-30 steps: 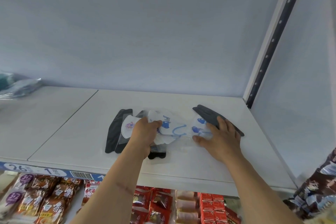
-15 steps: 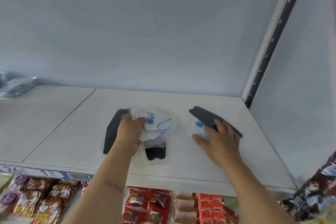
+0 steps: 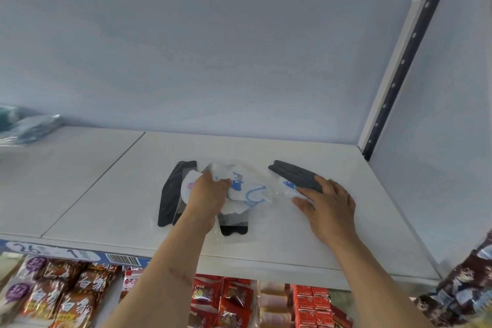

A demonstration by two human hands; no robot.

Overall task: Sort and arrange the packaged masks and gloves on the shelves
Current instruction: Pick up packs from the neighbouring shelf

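Centrally, white packaged mask (image 3: 247, 189) gripped in left hand (image 3: 210, 192), right hand (image 3: 328, 201) flat, fingers straight, beside it.

Both bare forearms rise from the bottom edge toward the middle of the frame. The left hand (image 3: 206, 192), just left of centre, is seen from the back with its knuckles up and its fingers (image 3: 222, 183) curled closed in a pinching grip. The right hand (image 3: 328, 204), right of centre, lies palm down with its fingers straight and spread and the thumb stretched out toward the left.
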